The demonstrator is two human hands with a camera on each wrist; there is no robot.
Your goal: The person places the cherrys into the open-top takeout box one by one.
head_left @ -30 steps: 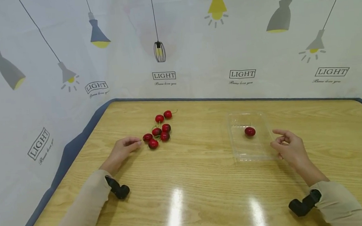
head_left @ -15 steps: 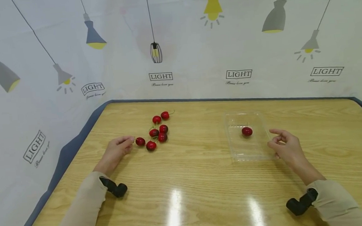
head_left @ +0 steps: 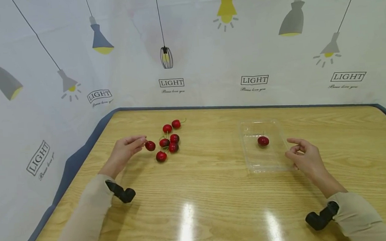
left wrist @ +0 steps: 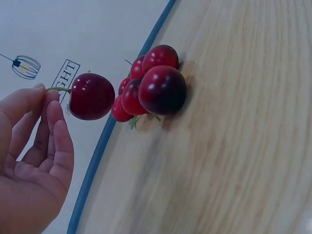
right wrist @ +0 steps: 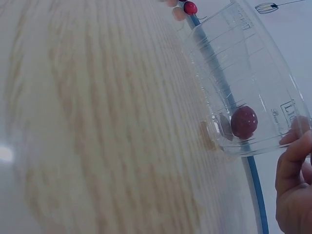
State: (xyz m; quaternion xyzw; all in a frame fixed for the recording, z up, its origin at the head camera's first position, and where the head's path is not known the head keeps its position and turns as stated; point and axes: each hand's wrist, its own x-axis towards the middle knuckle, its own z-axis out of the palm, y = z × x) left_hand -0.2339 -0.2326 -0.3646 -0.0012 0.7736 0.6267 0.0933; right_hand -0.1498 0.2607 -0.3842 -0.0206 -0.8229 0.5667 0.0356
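My left hand (head_left: 125, 154) pinches the green stem of a dark red cherry (left wrist: 91, 96) between thumb and fingertips, the fruit hanging clear of the wood in the left wrist view. Just to its right lies a cluster of several red cherries (head_left: 173, 147), some with stems showing. My right hand (head_left: 309, 159) grips the right rim of a clear plastic box (head_left: 248, 161), part of the fingers seen through its wall in the right wrist view (right wrist: 297, 180). Inside the box sits a single cherry (head_left: 263, 141), its stem pointing up.
The wooden table (head_left: 210, 193) has a dark blue edge (head_left: 199, 107) along its back and left. Behind it hangs a pale cloth (head_left: 205, 53) printed with lamps. A black wrist camera (head_left: 321, 217) juts from each sleeve.
The left hand has drawn one cherry leftward out of the cluster by its stem, then raised it slightly. The right hand and box stay in place while the head view shifts a little.
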